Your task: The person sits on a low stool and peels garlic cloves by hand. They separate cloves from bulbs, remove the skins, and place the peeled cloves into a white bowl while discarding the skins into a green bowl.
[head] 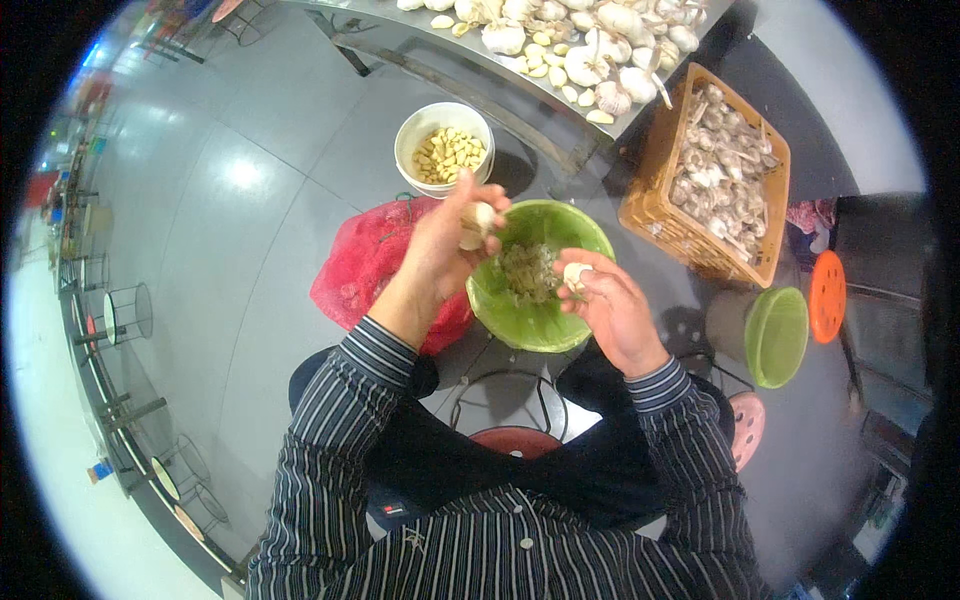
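Observation:
Garlic (pixel 478 223) rests in my left hand (pixel 448 238), which is raised over the left rim of a green bin (pixel 551 330). Between the thumb and fingers of my right hand (pixel 611 307) is a smaller pale piece of garlic (pixel 576 276), above the bin's right side. Loose papery skins (pixel 525 271) lie at the bottom of the bin. Beyond my left hand stands a white bucket (pixel 407 131) partly filled with peeled garlic cloves (pixel 448 156). A red mesh sack (pixel 360 262) sits beneath my left forearm, and its contents are hard to make out.
A metal table (pixel 480 56) ahead carries garlic bulbs (pixel 615 45) and several peeled cloves (pixel 536 60). An orange plastic crate (pixel 652 202) of garlic (pixel 724 165) stands at right. Past it are another green bin (pixel 776 337) and an orange stool (pixel 827 296). Stools line the far left.

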A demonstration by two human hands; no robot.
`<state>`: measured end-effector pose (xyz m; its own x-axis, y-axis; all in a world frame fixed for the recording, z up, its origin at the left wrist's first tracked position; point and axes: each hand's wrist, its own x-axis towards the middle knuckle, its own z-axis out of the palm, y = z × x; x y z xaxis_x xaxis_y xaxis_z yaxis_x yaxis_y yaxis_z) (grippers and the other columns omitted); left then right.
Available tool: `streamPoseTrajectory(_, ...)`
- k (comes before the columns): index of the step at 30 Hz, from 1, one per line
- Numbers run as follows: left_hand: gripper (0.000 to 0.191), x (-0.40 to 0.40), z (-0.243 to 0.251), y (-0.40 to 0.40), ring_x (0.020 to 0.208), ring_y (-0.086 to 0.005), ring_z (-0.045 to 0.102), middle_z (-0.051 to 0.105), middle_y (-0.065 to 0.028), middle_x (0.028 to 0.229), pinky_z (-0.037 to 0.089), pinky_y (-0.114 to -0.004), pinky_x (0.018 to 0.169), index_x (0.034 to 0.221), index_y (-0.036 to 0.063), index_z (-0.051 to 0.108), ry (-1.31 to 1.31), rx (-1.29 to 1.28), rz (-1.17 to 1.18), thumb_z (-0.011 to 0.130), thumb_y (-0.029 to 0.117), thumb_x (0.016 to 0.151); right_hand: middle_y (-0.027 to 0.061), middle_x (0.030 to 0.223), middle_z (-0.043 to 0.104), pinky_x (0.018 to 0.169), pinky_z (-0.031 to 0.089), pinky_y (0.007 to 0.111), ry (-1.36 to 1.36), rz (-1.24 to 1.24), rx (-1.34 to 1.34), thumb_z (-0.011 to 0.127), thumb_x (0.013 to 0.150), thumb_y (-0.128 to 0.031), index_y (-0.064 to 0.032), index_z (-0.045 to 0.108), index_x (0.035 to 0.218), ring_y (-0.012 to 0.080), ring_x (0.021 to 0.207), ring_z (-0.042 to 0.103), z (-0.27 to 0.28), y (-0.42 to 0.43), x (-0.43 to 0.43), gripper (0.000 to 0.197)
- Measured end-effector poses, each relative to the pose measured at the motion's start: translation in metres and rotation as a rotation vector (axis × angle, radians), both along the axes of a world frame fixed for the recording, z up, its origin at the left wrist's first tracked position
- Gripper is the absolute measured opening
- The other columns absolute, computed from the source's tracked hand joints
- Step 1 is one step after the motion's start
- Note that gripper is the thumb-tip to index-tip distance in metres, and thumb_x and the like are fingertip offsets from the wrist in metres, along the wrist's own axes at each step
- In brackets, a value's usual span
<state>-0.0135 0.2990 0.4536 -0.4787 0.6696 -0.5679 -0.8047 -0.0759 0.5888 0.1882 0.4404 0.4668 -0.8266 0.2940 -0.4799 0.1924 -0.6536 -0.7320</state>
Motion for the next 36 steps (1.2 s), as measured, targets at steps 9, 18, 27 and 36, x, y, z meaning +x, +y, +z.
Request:
streamPoseTrajectory(9, 0.028, 0.059, 0.017, -0.003, 0.074, -0.0075, 0.057, 0.065, -0.0007, 0.083, 0.048, -0.026, 0.065, 0.093, 0.0024, 0.067, 0.751, -0.211, -0.512, 0.073, 0.029, 0.095, 0.0129, 0.136, 0.059, 0.099, 0.051, 0.033, 0.164, 0.081, 0.329, 0.054, 0.101, -0.005, 0.001, 0.052, 0.139, 0.0169, 0.113, 0.061, 0.005, 0.0, 0.002, 0.038)
streamPoseTrajectory(18, 0.039, 0.059, 0.02, -0.008, 0.087, -0.0115, 0.063, 0.069, -0.0027, 0.093, 0.053, -0.027, 0.076, 0.101, 0.0047, 0.067, 0.435, -0.101, -0.498, 0.057, 0.043, 0.103, 0.0105, 0.126, 0.063, 0.09, 0.054, 0.029, 0.17, 0.077, 0.359, 0.057, 0.1, -0.007, 0.0011, 0.058, 0.13, 0.013, 0.105, 0.062, 0.003, -0.003, 0.005, 0.031)
streamPoseTrajectory(27, 0.041, 0.061, 0.011, -0.007, 0.112, -0.0198, 0.064, 0.067, -0.0109, 0.121, 0.052, -0.032, 0.098, 0.135, 0.0015, 0.055, -0.027, 0.081, -0.294, 0.047, 0.019, 0.099, 0.0027, 0.092, 0.065, 0.076, 0.054, 0.028, 0.09, 0.134, 0.328, 0.069, 0.096, -0.013, -0.0024, 0.065, 0.117, 0.0126, 0.088, 0.064, -0.001, 0.006, 0.008, 0.024)
streamPoseTrajectory(36, 0.054, 0.075, 0.011, -0.014, 0.124, -0.0172, 0.056, 0.06, -0.0126, 0.134, 0.044, -0.032, 0.107, 0.147, -0.0033, 0.043, 0.687, 0.09, -0.477, 0.049, 0.001, 0.093, 0.0142, 0.103, 0.067, 0.08, 0.055, 0.038, 0.126, 0.16, 1.253, 0.072, 0.086, -0.004, -0.0051, 0.065, 0.119, 0.0309, 0.092, 0.068, 0.015, -0.011, 0.001, 0.034)
